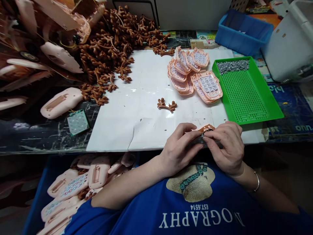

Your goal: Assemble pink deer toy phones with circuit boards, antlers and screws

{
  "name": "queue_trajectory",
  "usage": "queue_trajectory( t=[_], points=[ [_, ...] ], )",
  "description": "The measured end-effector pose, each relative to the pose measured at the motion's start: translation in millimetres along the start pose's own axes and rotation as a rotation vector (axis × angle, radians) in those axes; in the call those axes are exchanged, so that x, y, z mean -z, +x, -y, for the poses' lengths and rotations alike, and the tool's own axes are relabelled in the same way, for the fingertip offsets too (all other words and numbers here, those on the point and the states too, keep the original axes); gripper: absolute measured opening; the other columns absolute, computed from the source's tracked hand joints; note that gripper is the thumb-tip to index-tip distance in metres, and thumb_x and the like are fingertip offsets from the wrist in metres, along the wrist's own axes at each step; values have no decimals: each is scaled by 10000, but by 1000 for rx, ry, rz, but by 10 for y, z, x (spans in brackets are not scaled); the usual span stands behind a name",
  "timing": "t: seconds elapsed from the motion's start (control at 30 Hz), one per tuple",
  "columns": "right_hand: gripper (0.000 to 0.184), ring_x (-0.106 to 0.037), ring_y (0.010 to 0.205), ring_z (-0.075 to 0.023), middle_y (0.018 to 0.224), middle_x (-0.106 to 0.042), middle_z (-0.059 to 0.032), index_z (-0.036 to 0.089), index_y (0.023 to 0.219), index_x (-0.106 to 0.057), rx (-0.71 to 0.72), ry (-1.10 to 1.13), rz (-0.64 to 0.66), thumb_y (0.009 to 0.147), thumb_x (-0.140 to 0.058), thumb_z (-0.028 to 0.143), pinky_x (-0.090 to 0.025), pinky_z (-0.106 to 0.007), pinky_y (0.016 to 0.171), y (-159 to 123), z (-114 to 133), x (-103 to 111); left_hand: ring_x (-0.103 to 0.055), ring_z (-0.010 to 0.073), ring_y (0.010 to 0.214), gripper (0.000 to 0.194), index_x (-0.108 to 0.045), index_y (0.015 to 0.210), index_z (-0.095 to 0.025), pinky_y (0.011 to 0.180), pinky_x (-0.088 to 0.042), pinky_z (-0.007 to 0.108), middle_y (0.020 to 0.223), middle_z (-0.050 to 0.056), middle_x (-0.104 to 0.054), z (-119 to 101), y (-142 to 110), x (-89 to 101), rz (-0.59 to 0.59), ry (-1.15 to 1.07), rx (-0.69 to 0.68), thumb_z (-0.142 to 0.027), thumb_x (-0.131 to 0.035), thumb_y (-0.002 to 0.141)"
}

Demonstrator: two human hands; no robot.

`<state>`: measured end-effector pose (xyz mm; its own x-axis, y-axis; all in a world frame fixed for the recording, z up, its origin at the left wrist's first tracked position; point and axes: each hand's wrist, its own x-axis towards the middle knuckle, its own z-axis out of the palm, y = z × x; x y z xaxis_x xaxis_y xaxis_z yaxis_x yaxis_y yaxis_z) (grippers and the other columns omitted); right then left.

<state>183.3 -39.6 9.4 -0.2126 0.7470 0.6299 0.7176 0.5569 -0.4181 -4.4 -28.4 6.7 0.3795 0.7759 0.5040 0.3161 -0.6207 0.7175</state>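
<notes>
Both my hands meet at the near edge of a white sheet [146,98]. My left hand [179,148] and my right hand [227,147] are closed together on a small pink plastic toy shell [206,129] with a dark part under it. One loose brown antler piece [166,105] lies on the sheet a little beyond my hands. A stack of pink keypad shells [193,73] sits farther back, to the right of centre.
A green perforated tray [246,94] holding screws [232,66] stands right of the shells. A heap of brown antler pieces [117,45] fills the back left. Pink housings [61,102] and a keypad board [77,122] lie left; a bin of pink shells [80,186] sits below. Blue bin [243,31] behind.
</notes>
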Motion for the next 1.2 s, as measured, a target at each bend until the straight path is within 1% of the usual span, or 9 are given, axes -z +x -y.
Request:
queue_trajectory(
  t=[0.2, 0.3, 0.47, 0.67, 0.77, 0.87, 0.97, 1.2],
  points=[
    [90, -571, 816, -190, 770, -634, -6, 203, 936, -649, 1, 26, -9, 869, -693, 161, -440, -435, 880, -1, -25, -1, -615, 161, 1008, 313, -600, 1162, -168, 830, -577, 302, 1084, 81, -580, 23, 31, -2, -3, -128, 69, -214, -712, 873],
    [104, -574, 822, -190, 769, -625, 0, 209, 945, -656, 35, 49, -23, 867, -689, 150, -441, -454, 902, -18, -42, 9, -618, 159, 1002, 318, -610, 1152, -175, 812, -577, 296, 1082, 76, -580, 36, 31, -11, -13, -180, 102, -221, -728, 860],
    [152, -582, 828, -181, 773, -607, 11, 233, 972, -676, 96, 72, -43, 858, -686, 134, -450, -458, 927, -49, -63, 33, -620, 171, 1025, 328, -617, 1162, -196, 836, -580, 320, 1097, 73, -579, 37, 27, -12, -31, -231, 107, -248, -734, 859],
    [177, -599, 841, -175, 772, -600, 13, 244, 990, -700, 177, 94, -52, 857, -676, 130, -433, -479, 959, -70, -77, 75, -612, 189, 1050, 367, -613, 1187, -200, 893, -569, 360, 1114, 84, -576, 37, 18, 6, -41, -225, 39, -272, -745, 852],
    [199, -607, 861, -175, 776, -612, 15, 253, 990, -708, 196, 109, -48, 852, -667, 116, -426, -484, 978, -79, -77, 86, -602, 197, 1076, 398, -604, 1200, -180, 917, -561, 365, 1133, 98, -571, 56, 11, 11, -49, -237, 1, -267, -755, 842],
    [200, -609, 886, -166, 800, -620, 22, 272, 972, -707, 209, 105, -49, 872, -638, 114, -411, -474, 1012, -79, -60, 99, -599, 200, 1088, 403, -592, 1209, -167, 921, -558, 364, 1147, 108, -566, 70, 5, 22, -49, -241, -28, -256, -747, 847],
    [188, -603, 905, -160, 813, -624, 28, 285, 947, -701, 224, 93, -35, 884, -638, 119, -402, -461, 1030, -67, -38, 120, -605, 205, 1078, 394, -585, 1219, -185, 903, -563, 372, 1149, 104, -573, 69, 3, 41, -53, -201, -57, -266, -729, 861],
    [218, -617, 916, -161, 808, -649, 46, 312, 892, -693, 263, 55, -35, 850, -692, 98, -443, -465, 995, -69, -64, 130, -605, 207, 1079, 372, -586, 1210, -176, 901, -564, 372, 1149, 115, -578, 71, 5, 55, -71, -183, -67, -266, -713, 872]
  ],
)
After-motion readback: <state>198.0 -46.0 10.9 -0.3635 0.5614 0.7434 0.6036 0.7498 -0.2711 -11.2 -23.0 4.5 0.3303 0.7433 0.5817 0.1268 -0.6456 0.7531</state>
